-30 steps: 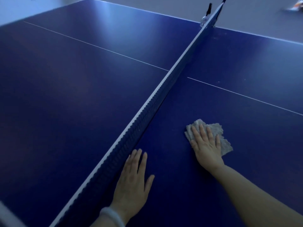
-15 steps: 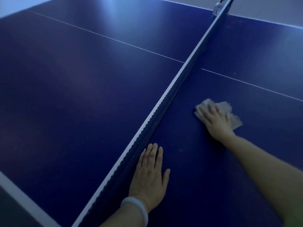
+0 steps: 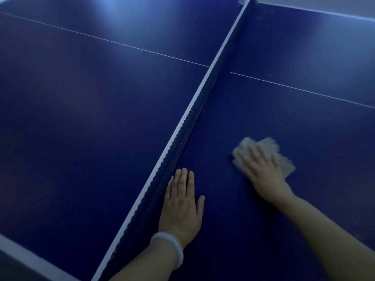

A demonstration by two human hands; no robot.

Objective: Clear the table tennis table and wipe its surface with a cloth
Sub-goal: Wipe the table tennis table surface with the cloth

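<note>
We see the right hand [image 3: 263,171] lying flat with its fingers stretched out, pressing down on the cloth [image 3: 282,157]. The hand and the cloth look blurry. The cloth is pale and crumpled. It is under the fingers and palm, and it sticks out past the fingertips and out to the right of the hand. The cloth lies on the blue table [image 3: 81,118].

To the left of that hand, a little nearer to us, the left hand [image 3: 181,207] rests flat on the table too. Its fingers are straight and close together, the thumb is out to the side, and it holds nothing. There is a pale bracelet [image 3: 170,248] on its wrist.

Just beside the left hand, on its left, the net [image 3: 188,126] runs away from us across the table. It has a white strip along its top. The left hand's outer fingers are right next to it. The cloth is well to the right of the net.

Past both hands, a thin white line [image 3: 304,90] crosses the table.
</note>
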